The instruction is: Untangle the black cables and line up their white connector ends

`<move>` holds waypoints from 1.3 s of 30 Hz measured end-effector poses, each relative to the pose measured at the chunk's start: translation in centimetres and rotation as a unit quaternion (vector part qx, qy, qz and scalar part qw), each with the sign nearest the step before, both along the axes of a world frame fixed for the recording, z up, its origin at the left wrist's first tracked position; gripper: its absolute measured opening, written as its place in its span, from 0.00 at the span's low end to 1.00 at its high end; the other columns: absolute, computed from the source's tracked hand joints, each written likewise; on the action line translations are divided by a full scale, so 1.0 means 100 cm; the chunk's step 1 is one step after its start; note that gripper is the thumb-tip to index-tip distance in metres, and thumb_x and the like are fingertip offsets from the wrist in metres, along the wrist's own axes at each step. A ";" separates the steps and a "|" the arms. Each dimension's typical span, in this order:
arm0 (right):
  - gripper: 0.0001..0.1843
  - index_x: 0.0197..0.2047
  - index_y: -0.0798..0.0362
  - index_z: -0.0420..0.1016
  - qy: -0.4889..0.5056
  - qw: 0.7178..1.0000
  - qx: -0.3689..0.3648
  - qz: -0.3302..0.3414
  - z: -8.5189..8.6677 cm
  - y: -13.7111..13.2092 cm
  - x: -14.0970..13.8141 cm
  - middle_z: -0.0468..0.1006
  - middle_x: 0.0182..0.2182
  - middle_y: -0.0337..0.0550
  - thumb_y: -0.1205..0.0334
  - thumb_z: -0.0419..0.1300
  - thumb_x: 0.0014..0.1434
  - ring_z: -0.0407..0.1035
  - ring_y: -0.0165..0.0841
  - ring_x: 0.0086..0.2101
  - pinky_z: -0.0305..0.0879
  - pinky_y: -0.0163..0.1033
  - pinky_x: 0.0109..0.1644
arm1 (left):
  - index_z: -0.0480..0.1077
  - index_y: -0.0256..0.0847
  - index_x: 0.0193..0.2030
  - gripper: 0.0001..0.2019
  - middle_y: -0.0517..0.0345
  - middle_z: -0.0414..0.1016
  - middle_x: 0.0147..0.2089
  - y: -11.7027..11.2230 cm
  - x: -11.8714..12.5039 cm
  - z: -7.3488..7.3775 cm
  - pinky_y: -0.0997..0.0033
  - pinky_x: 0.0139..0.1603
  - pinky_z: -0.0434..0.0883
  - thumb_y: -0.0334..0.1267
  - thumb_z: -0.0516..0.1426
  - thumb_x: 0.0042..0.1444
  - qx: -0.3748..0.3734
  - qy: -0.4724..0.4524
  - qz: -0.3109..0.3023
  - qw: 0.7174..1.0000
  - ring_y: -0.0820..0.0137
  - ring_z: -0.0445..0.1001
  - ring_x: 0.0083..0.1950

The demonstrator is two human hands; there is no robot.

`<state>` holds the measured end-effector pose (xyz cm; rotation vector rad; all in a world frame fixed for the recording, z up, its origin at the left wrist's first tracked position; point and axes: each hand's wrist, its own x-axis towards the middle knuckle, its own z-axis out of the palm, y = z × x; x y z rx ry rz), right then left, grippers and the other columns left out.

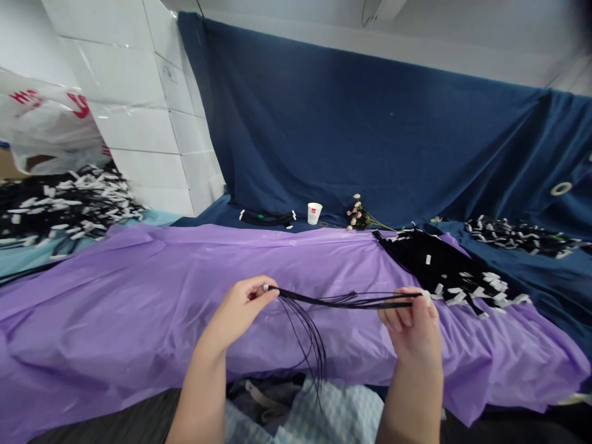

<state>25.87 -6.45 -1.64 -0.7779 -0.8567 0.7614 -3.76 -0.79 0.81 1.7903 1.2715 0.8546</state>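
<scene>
A bundle of thin black cords stretches between my two hands, above the purple cloth. My left hand pinches one end, where a small white tip shows at the fingers. At the other end, my right hand is closed round the cords, with a white tag by the thumb. Several loose strands hang down from near my left hand toward the lap. To the right of my right hand lies a pile of black cords with white tags.
The purple cloth covers the table. Behind it stand a paper cup, a tied black bundle and small flowers. More tagged cords heap up at left and right. White boxes stack beside a blue curtain.
</scene>
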 end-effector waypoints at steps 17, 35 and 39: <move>0.15 0.39 0.50 0.78 -0.020 0.998 -0.021 0.063 0.003 -0.013 0.000 0.61 0.13 0.30 0.50 0.70 0.53 0.57 0.26 0.14 0.55 0.33 0.20 | 0.60 0.45 0.42 0.20 0.59 0.73 0.43 -0.004 0.017 0.037 0.65 0.33 0.78 0.57 0.59 0.56 -0.027 -0.258 0.125 0.958 0.70 0.77 0.28; 0.15 0.42 0.54 0.80 -0.173 0.967 -0.089 0.162 -0.004 -0.026 0.018 0.73 0.21 0.39 0.50 0.63 0.63 0.68 0.29 0.22 0.63 0.33 0.27 | 0.60 0.44 0.40 0.12 0.62 0.67 0.35 -0.001 0.025 0.074 0.69 0.23 0.76 0.49 0.55 0.62 0.037 -0.275 0.134 0.951 0.74 0.72 0.22; 0.14 0.43 0.55 0.78 -0.235 0.926 -0.135 0.263 0.003 -0.035 0.018 0.79 0.29 0.44 0.53 0.62 0.65 0.71 0.29 0.25 0.66 0.33 0.30 | 0.61 0.44 0.39 0.11 0.62 0.66 0.36 0.001 0.030 0.095 0.71 0.21 0.75 0.48 0.55 0.63 0.075 -0.263 0.082 0.958 0.75 0.70 0.21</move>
